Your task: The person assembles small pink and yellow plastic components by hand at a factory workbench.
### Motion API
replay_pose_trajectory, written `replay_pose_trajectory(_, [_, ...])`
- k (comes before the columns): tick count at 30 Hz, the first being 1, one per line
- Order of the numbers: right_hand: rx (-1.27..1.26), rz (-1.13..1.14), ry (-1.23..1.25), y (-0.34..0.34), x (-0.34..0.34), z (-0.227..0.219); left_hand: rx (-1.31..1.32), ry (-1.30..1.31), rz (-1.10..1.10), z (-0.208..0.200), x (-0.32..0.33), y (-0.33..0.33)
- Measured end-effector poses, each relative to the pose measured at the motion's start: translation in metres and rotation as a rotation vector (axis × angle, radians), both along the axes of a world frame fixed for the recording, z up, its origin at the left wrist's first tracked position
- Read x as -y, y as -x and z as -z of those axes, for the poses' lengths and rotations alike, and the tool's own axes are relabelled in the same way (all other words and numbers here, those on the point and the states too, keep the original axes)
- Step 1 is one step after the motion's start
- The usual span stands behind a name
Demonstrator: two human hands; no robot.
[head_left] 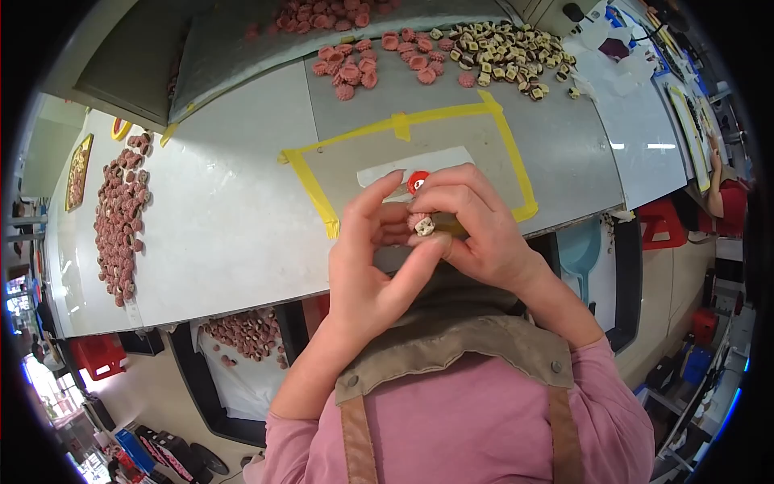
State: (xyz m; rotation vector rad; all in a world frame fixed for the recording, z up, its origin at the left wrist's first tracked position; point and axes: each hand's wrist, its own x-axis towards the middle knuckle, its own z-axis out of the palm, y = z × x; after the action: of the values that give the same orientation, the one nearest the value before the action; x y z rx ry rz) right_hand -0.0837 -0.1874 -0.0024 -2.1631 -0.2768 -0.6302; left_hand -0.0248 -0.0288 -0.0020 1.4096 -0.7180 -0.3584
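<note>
Over the near edge of the table, my left hand [367,250] and my right hand [480,230] meet around a small pink bumpy piece [421,223] with a cream-coloured block showing at its lower end. My left thumb and right fingertips press on it from both sides; the inner fingers are partly hidden. Just beyond my fingers is a red round cap-like thing [418,181], with the rest of it hidden. It stands by a white strip of paper [376,174], inside a rectangle of yellow tape [516,157] on the table.
Hollow pink shells [347,74] lie at the back, beside a heap of cream-and-dark blocks [516,52]. Many pink pieces [119,222] cover the table's left side. Below the edge are a black tray [211,395] with pink pieces and a light-blue scoop-like thing [579,246]. Another person's red sleeve [732,206] shows far right.
</note>
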Motion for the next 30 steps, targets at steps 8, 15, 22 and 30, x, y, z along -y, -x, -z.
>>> replay_pose_trajectory(8, [0.052,0.076,0.047,-0.001,0.000,0.001,0.037,-0.066,-0.029,-0.005,0.008,-0.003])
replay_pose_trajectory(15, [-0.057,0.029,0.108,-0.007,0.029,-0.023,0.391,-0.520,-0.222,-0.028,-0.031,-0.041])
replay_pose_trajectory(22, [-0.134,0.211,0.264,-0.064,0.082,-0.028,0.924,-1.007,-0.661,-0.027,-0.107,-0.147])
replay_pose_trajectory(30, [-0.150,0.197,0.322,-0.072,0.082,-0.027,0.855,-0.579,-0.245,-0.036,0.005,-0.141])
